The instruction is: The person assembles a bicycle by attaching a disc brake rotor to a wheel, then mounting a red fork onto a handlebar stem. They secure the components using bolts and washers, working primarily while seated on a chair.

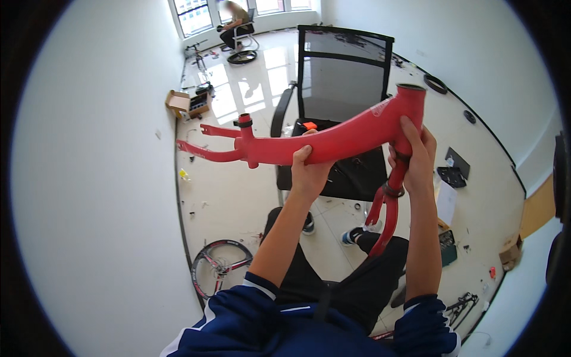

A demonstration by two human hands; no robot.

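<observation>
Red bicycle frame (pixel 351 132) hangs aloft, I notice: the person's left hand (pixel 310 174) clasps its main tube (pixel 267 150) from beneath, the right hand (pixel 421 157) wraps its head tube (pixel 410 107), presumably to share the weight and steady the fork (pixel 391 208) below; a black chair (pixel 345 83) stands beyond.

From here I see one camera on its wearer's head, looking steeply down, forearms (pixel 287 238) between four and six o'clock, red frame (pixel 357 137) close. Far off, it catches windows (pixel 193 18) at eleven o'clock
</observation>
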